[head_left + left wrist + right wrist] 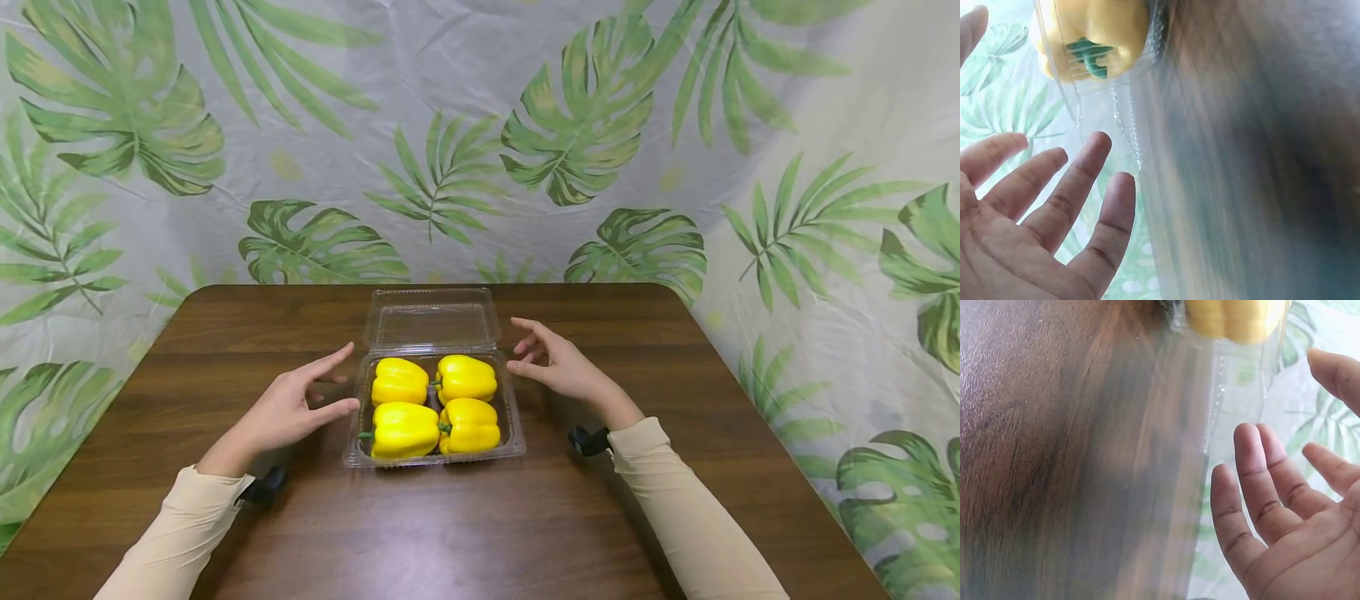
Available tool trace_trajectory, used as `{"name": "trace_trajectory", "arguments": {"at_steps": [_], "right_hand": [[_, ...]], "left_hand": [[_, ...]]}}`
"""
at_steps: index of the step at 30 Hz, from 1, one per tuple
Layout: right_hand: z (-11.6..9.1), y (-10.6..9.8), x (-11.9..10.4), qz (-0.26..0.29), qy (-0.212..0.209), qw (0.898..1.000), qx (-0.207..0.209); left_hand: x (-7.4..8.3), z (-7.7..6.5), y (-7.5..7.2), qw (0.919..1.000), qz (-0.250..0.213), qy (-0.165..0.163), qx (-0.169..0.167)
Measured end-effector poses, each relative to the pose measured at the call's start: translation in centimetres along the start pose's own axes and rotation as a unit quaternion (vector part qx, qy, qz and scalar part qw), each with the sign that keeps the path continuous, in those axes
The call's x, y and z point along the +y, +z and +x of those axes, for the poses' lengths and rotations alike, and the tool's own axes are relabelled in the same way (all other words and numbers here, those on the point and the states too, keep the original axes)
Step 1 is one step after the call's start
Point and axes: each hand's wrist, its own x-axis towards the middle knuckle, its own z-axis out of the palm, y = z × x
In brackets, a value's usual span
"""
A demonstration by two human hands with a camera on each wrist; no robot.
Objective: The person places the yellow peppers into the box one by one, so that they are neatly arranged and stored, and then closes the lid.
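A clear plastic clamshell box (pixel 352 454) lies on the table with its lid (pixel 431 321) folded back toward the far edge. Several yellow bell peppers (pixel 405 431) with green stems fill its base in two rows. My left hand (pixel 288 404) is beside the box's left wall, fingers spread and thumb pointing at the rim. On the opposite side, my right hand (pixel 562 367) has its fingers loosely extended near the right wall and the hinge. Both palms face the box and hold nothing. In the left wrist view, a pepper's green stem (pixel 1092 56) shows through the clear wall.
The dark brown wooden table (pixel 480 533) extends around the box on all sides. Behind it hangs a pale cloth (pixel 450 50) printed with green leaves. Dark wrist cameras (pixel 588 440) sit at both cream sleeves (pixel 690 517).
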Motion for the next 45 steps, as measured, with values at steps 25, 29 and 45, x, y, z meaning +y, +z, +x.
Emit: {"name": "trace_trajectory", "arguments": {"at_steps": [25,29,45], "right_hand": [[2.0,1.2,2.4,0.163,0.047,0.983,-0.075],[2.0,1.3,2.4,0.185,0.054,0.978,-0.085],[2.0,1.5,2.8,0.187,0.065,0.975,-0.1]], "left_hand": [[-2.8,5.2,1.7,0.9523,-0.273,-0.092,-0.102],[-3.2,5.2,1.6,0.9464,-0.287,-0.089,-0.118],[-3.4,5.0,2.0,0.947,-0.277,-0.092,-0.134]]}}
